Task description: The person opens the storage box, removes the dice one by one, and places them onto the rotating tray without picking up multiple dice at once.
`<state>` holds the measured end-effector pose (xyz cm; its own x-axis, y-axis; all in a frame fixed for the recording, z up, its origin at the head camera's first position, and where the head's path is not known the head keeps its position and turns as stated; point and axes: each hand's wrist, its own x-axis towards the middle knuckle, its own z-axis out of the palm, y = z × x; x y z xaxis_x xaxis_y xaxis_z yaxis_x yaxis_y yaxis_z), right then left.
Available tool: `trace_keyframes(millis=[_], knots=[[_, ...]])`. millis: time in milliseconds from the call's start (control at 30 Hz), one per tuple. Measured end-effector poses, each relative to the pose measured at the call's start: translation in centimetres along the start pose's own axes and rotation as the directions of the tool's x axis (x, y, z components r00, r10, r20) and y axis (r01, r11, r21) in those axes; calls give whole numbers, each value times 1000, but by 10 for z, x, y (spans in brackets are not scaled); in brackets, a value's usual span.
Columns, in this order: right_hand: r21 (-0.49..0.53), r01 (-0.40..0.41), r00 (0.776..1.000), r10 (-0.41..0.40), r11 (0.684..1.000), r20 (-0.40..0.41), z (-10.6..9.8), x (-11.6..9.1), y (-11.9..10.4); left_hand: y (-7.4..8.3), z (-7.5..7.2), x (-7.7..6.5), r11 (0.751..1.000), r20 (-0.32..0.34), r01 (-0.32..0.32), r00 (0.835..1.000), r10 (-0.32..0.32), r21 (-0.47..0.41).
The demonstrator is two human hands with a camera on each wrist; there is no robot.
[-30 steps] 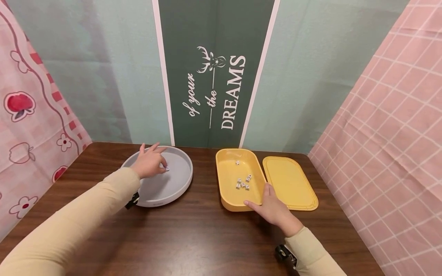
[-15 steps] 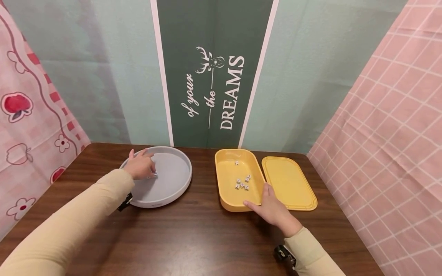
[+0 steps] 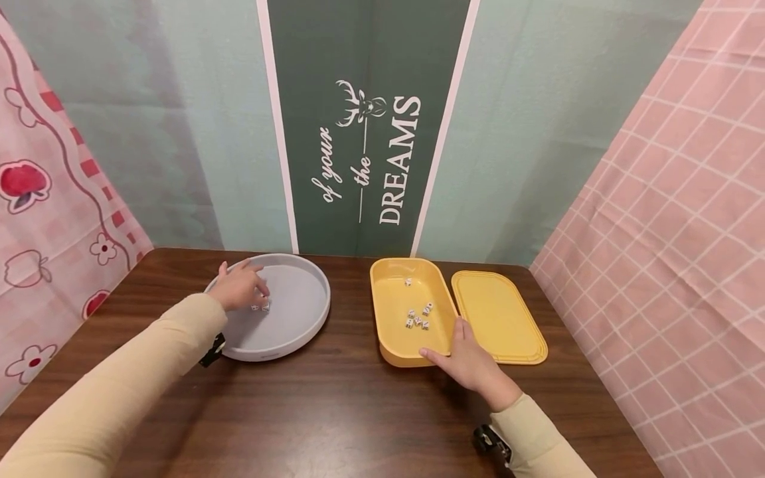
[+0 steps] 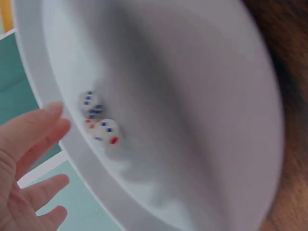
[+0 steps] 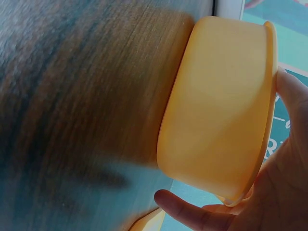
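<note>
In the head view my left hand (image 3: 238, 287) hovers over the left side of a round grey tray (image 3: 301, 299), fingertips close to a few white dice (image 3: 265, 306). In the left wrist view its fingers are loosely spread, and the dice (image 4: 107, 130) with blue and red pips lie on the tray, apart from them. My right hand (image 3: 475, 364) rests at the near right corner of a yellow box (image 3: 391, 292), thumb on the near rim and a finger along the right side. Several white dice (image 3: 418, 321) lie inside, with one die (image 3: 408, 282) farther back.
A flat yellow lid (image 3: 502, 312) lies just right of the box. All stand on a dark wooden table (image 3: 335, 411). A green printed curtain (image 3: 370, 40) hangs behind its far edge, with pink cloths (image 3: 663, 199) at the sides.
My left hand, with a die at its fingertips a second ago, has moved left and down in the tray; dice now lie there apart from its fingers. The right hand stays at the box corner.
</note>
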<state>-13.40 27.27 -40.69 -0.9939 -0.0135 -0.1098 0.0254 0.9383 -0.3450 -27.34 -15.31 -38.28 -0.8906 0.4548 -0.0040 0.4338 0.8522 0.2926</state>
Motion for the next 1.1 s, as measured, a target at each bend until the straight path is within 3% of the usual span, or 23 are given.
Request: trace_keyframes(millis=[200, 333, 467, 600, 800, 933, 1100], knots=[[0, 6, 1000, -6, 1000, -3, 0, 0, 0, 22, -10, 10, 988, -63, -92, 994, 85, -122], [1, 7, 1000, -7, 1000, -5, 0, 0, 0, 50, -10, 22, 966, -114, -161, 984, 140, -204], [1, 12, 1000, -12, 1000, -11, 0, 0, 0, 86, -4, 36, 952, -154, -163, 980, 126, -259], [17, 12, 1000, -12, 1000, -12, 2, 0, 1, 121, 8, 51, 969, -167, -146, 979, 114, -197], [25, 0, 1000, 0, 1000, -5, 4, 0, 4, 169, 35, 76, 978, -119, -207, 972, 204, -8], [27, -3, 1000, 4, 1000, -12, 4, 0, 3, 191, 52, 94, 966, -70, -240, 966, 247, 92], [27, -2, 1000, 2, 1000, -26, 4, -1, 1, 207, 70, 110, 951, 1, -252, 967, 256, 178]])
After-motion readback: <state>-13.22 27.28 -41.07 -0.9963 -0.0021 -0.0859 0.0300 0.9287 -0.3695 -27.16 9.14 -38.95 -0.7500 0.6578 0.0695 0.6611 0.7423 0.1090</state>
